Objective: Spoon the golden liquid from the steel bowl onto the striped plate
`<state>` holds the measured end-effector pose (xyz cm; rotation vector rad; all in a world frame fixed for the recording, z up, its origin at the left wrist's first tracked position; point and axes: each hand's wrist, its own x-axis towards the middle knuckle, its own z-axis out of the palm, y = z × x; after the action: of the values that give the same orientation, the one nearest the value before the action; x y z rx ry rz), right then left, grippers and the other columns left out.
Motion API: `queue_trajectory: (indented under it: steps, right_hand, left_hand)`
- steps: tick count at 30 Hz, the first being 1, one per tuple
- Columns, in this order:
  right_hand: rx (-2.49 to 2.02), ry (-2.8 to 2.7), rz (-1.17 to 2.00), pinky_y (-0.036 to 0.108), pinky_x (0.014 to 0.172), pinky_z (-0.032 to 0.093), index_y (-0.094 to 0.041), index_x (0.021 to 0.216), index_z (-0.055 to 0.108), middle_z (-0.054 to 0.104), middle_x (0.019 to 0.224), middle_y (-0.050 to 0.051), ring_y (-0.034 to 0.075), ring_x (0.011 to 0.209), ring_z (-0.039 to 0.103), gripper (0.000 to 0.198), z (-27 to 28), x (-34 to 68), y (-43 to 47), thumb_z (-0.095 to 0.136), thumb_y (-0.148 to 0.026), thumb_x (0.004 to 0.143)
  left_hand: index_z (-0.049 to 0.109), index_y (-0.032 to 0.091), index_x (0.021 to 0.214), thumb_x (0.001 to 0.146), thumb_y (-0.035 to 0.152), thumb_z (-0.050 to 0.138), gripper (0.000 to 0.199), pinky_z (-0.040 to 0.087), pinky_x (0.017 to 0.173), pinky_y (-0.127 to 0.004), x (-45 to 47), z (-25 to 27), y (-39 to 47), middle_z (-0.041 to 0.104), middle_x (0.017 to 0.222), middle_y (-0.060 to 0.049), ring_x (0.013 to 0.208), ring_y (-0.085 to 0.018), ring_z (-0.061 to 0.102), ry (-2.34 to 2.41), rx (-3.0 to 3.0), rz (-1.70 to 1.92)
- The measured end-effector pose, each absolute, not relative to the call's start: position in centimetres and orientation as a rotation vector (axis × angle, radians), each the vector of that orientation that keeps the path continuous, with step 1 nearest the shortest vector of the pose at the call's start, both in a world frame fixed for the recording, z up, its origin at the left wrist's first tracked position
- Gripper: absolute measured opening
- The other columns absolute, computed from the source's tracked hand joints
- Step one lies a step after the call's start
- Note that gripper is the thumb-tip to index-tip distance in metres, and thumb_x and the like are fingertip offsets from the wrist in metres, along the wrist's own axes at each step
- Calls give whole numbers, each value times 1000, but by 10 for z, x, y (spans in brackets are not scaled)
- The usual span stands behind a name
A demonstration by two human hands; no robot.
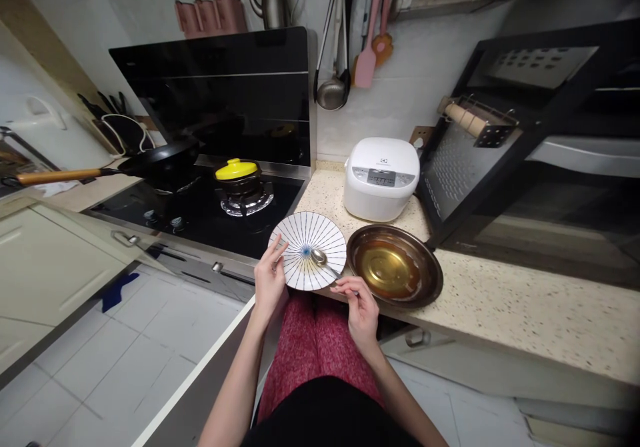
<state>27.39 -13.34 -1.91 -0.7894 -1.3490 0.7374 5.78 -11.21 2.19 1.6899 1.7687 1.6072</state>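
Observation:
A round white plate (295, 275) with dark radiating lines and a blue centre lies at the front edge of the counter. My left hand (270, 277) is at its left rim, fingers apart and reaching over the plate's surface. A metal spoon (319, 257) has its bowl over the middle of the plate. Its handle slants down to my right hand (361, 307), whose fingers are pinched around the end. Just right of the plate stands a wide brown-gold metal pan (385, 268), close to my right hand.
Behind the pan is a white rice cooker (383, 173). On the stove (205, 215) at left sit a yellow-lidded pot (237, 172) and a wok (165, 157). A dark oven-like appliance (540, 193) stands at right. Utensils, including a ladle (331, 93), hang above.

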Motion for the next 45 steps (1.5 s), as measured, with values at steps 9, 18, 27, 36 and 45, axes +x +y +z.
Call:
queue_trajectory:
  steps: [9, 18, 27, 36, 45]
  right_hand:
    - [-789, -1360, 647, 34, 79, 63, -24, 89, 74, 73, 94, 5, 19, 88, 70, 26, 2, 281, -135, 53, -23, 104]
    - [-790, -1327, 568, 37, 81, 63, -24, 89, 73, 72, 94, 5, 20, 91, 69, 25, 15, 294, -130, 53, -23, 104]
    - [-845, -1234, 461, 37, 77, 67, -22, 87, 72, 70, 93, 6, 20, 88, 70, 22, 32, 320, -134, 56, -24, 103]
    - [-952, -1360, 312, 37, 86, 60, -22, 88, 71, 72, 94, 5, 19, 92, 70, 23, 25, 340, -137, 54, -16, 102]
    - [-873, -1614, 206, 34, 76, 59, -22, 90, 70, 74, 89, 5, 19, 85, 71, 25, 29, 337, -140, 52, -7, 98]
  left_hand:
    - [76, 22, 127, 93, 8, 51, 44, 44, 125, -48, 55, 18, -110, 61, 152, -8, 143, -26, 58, 1789, 1706, 1595]
    - [76, 22, 127, 94, 9, 51, 44, 46, 124, -48, 56, 21, -110, 61, 152, -7, 144, -27, 57, 1795, 1687, 1575]
    - [75, 23, 129, 95, 12, 52, 43, 43, 126, -49, 56, 21, -110, 61, 152, -7, 146, -27, 55, 1786, 1684, 1593]
    - [75, 23, 129, 93, 11, 52, 44, 43, 126, -49, 55, 19, -109, 61, 152, -6, 146, -26, 54, 1788, 1703, 1593]
    - [75, 23, 128, 94, 10, 51, 44, 42, 127, -49, 58, 22, -111, 61, 152, -5, 147, -26, 53, 1790, 1721, 1588]
